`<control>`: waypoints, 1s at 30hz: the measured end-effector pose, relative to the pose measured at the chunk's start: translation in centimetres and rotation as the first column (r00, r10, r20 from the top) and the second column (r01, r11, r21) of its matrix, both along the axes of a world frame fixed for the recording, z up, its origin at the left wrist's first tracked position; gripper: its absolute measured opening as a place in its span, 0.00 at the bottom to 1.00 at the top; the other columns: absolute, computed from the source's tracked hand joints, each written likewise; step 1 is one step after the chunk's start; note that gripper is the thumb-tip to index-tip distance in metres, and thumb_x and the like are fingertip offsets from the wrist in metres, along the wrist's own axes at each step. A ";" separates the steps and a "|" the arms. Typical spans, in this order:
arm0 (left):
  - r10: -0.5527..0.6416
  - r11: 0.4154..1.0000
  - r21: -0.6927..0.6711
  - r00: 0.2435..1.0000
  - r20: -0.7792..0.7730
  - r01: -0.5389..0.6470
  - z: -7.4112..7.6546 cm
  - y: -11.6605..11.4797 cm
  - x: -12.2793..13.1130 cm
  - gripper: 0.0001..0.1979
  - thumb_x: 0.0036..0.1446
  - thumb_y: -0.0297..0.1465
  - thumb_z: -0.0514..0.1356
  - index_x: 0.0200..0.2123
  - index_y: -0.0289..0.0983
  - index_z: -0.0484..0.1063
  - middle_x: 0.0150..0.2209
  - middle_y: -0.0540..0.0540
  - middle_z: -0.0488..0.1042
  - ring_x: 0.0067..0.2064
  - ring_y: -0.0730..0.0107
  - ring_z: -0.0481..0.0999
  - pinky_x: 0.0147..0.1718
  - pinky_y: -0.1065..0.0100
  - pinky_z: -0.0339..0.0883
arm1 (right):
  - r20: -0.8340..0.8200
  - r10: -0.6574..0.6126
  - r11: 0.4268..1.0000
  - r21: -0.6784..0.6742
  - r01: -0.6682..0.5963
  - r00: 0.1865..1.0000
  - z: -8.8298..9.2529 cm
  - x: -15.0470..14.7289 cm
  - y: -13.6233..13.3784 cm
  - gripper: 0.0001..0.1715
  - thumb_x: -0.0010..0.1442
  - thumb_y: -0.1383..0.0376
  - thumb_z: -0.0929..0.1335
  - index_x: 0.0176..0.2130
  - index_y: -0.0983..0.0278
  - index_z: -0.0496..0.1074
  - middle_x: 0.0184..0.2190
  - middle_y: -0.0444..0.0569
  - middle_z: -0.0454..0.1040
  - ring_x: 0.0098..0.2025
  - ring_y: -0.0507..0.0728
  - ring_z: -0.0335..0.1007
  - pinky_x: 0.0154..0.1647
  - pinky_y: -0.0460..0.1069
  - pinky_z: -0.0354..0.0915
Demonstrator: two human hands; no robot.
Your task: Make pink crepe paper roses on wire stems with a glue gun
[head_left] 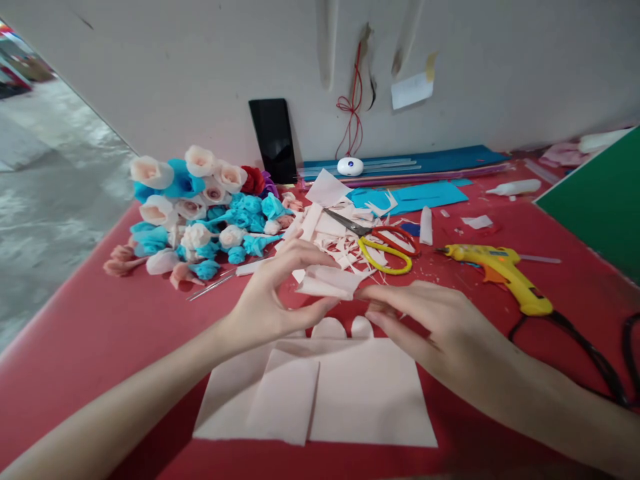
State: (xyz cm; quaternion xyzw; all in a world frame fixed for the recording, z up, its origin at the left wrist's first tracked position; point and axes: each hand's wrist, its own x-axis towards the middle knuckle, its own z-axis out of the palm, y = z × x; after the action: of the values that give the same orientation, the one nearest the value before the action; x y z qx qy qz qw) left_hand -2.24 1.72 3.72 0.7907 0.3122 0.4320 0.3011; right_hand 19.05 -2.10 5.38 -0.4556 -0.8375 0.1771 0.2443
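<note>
A small curled piece of pale pink paper (327, 282) is held up above the red table between my hands. My left hand (280, 287) curves around its left side, thumb below and fingers above. At its right end, my right hand (420, 320) pinches the edge with thumb and fingertips. Below lie large pale pink paper sheets (370, 393), a folded strip on top, and rounded paper cutouts (329, 328) at their far edge. Scissors (385, 250) with one red and one yellow handle rest just beyond, on pale paper scraps (345, 250).
Paper flowers (200, 213) in blue, pink and white crowd the left side. A yellow glue gun (500, 267) with a black cord lies at right. A black phone (273, 140) leans on the wall. Blue paper (415, 197) and a white bottle (517, 188) lie farther back.
</note>
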 end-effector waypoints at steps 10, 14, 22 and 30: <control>-0.015 0.990 0.138 0.994 -0.106 0.030 0.9 -0.7 0.5 0.14 0.46 0.25 0.63 0.38 0.39 0.66 0.32 0.47 0.71 0.37 0.66 0.68 0.42 0.57 0.64 | -0.122 0.071 0.989 -0.117 -0.085 0.990 0.5 -0.1 -0.3 0.12 0.61 0.71 0.59 0.34 0.63 0.69 0.28 0.41 0.73 0.28 0.47 0.68 0.27 0.41 0.60; -0.007 0.992 0.127 0.993 -0.118 0.022 0.8 -0.6 0.3 0.16 0.46 0.26 0.63 0.39 0.40 0.66 0.34 0.46 0.71 0.38 0.64 0.69 0.40 0.58 0.65 | -0.174 0.073 0.994 -0.068 -0.086 0.982 0.6 -0.2 0.0 0.13 0.59 0.74 0.59 0.35 0.62 0.70 0.30 0.41 0.73 0.28 0.46 0.68 0.28 0.39 0.60; -0.014 0.995 0.096 0.996 -0.087 0.023 0.4 -0.6 0.1 0.16 0.45 0.25 0.64 0.40 0.39 0.67 0.35 0.46 0.71 0.40 0.64 0.69 0.43 0.59 0.65 | -0.192 0.084 0.982 -0.151 -0.114 0.978 0.4 0.0 -0.1 0.11 0.61 0.73 0.59 0.35 0.62 0.68 0.28 0.39 0.72 0.28 0.45 0.66 0.29 0.39 0.58; 0.027 0.979 -0.206 0.990 0.138 0.002 0.0 -1.0 0.5 0.34 0.41 0.32 0.68 0.53 0.41 0.62 0.51 0.42 0.68 0.51 0.59 0.69 0.48 0.62 0.67 | -0.319 0.022 0.957 -0.269 -0.113 0.947 0.8 -0.2 0.0 0.10 0.60 0.74 0.60 0.33 0.64 0.68 0.25 0.38 0.70 0.27 0.43 0.65 0.29 0.37 0.58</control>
State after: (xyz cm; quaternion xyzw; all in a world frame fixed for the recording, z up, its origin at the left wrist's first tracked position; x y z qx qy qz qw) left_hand -1.77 0.73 3.70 0.7209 0.3383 0.4540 0.3996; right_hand 18.81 -2.08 6.23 -0.4228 -0.7694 0.3735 0.2997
